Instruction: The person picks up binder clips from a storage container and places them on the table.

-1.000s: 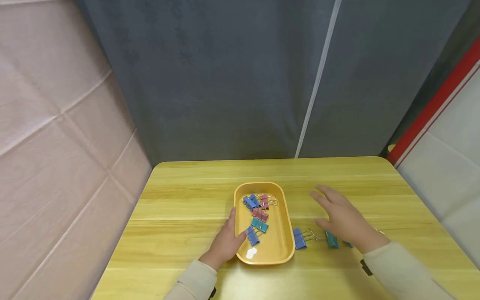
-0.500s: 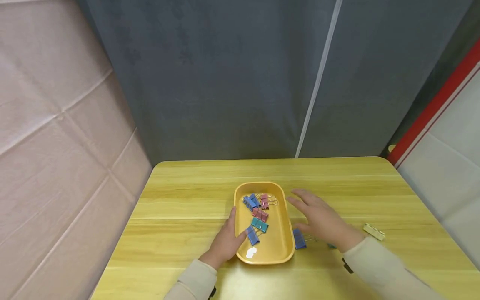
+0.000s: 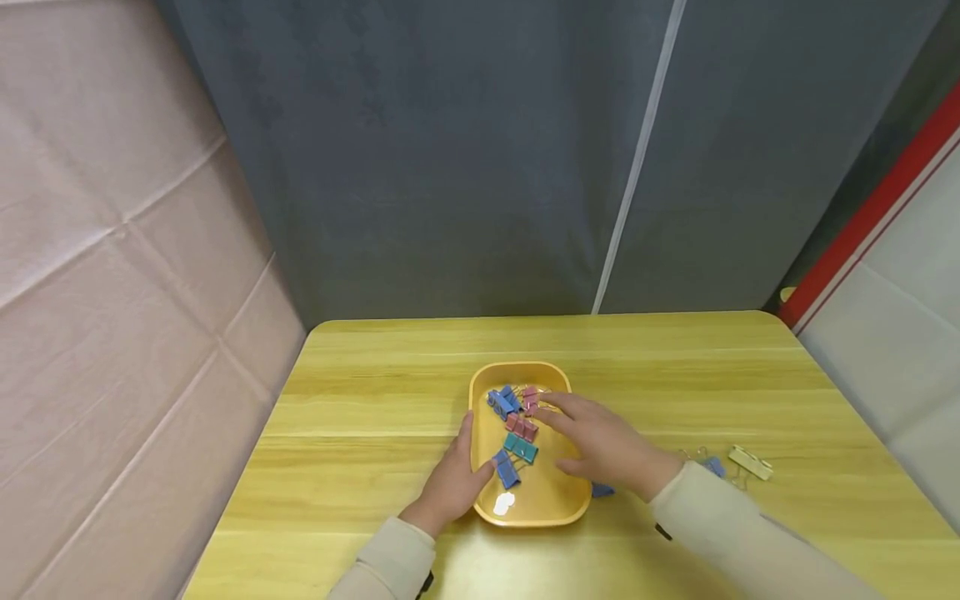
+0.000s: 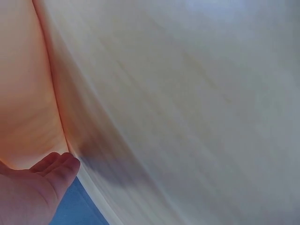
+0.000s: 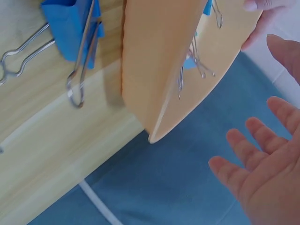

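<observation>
A yellow plastic tray holds several binder clips: blue ones, a teal one and pink ones. My left hand grips the tray's left wall, thumb over the rim and fingers along the outside. In the right wrist view, that left hand shows at the tray's far edge. Over the tray's right side hovers my right hand, its fingers spread with nothing between them; the right wrist view shows the bare palm. Part of a blue binder clip shows beside the tray, below the right hand.
More binder clips lie on the wooden table right of the tray: a pale yellow one and a blue one, partly behind the right sleeve. A dark curtain hangs beyond the table's back edge.
My right hand has moved left from above the loose clips to over the tray, uncovering the yellow and blue clips at the right. The left hand and tray stay in place.
</observation>
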Available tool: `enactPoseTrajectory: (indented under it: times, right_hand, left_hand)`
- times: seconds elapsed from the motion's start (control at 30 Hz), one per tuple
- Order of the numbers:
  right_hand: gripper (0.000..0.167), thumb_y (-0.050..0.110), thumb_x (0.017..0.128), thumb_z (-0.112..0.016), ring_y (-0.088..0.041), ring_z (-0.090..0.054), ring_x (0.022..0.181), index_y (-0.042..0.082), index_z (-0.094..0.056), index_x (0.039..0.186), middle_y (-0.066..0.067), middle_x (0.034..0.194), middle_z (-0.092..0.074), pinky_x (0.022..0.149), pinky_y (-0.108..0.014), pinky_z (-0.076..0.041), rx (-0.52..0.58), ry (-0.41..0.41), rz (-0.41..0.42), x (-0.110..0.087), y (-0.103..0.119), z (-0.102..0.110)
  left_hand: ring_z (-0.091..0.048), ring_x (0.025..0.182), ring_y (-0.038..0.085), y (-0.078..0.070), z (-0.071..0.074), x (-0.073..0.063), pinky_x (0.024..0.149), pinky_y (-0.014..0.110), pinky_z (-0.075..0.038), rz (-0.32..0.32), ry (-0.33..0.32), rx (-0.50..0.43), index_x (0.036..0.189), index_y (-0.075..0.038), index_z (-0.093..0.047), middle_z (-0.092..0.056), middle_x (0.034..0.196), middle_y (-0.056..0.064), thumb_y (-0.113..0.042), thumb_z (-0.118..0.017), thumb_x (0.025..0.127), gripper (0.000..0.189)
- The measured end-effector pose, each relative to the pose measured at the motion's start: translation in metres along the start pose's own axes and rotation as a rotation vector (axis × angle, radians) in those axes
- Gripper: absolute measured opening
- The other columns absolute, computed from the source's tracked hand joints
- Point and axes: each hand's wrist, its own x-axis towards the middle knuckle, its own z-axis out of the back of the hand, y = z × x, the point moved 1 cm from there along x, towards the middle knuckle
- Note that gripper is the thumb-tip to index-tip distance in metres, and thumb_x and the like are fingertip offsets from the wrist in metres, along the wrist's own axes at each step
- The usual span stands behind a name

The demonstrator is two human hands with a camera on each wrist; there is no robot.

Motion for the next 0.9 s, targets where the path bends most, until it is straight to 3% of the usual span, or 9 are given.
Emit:
enactPoseTrajectory:
  times: [0.33, 0.9]
  right_hand:
    - [0.072, 0.019, 0.074, -0.082, -0.03, -0.05, 0.125, 0.004, -0.052, 0.138, -0.014, 0.137, -0.053, 0.103, -0.046, -0.044, -0.022, 0.043, 0.141, 0.017, 0.011, -0.019]
    - [0.059, 0.017, 0.077, -0.076, -0.031, -0.047, 0.13, 0.004, -0.057, 0.132, -0.013, 0.138, -0.053, 0.107, -0.046, -0.041, 0.01, 0.218, 0.081, 0.035, 0.024, -0.031]
  left_hand:
    - [-0.039, 0.131, 0.048, 0.0, -0.001, 0.001, 0.107, 0.06, -0.033, 0.0, 0.003, -0.01, 0.156, -0.009, -0.005, -0.031, 0.15, 0.029, -0.032, -0.058, 0.095, 0.084]
    - [-0.04, 0.13, 0.048, -0.001, 0.0, 0.0, 0.107, 0.059, -0.034, -0.007, -0.002, -0.006, 0.155, -0.007, -0.006, -0.032, 0.149, 0.03, -0.029, -0.059, 0.095, 0.083]
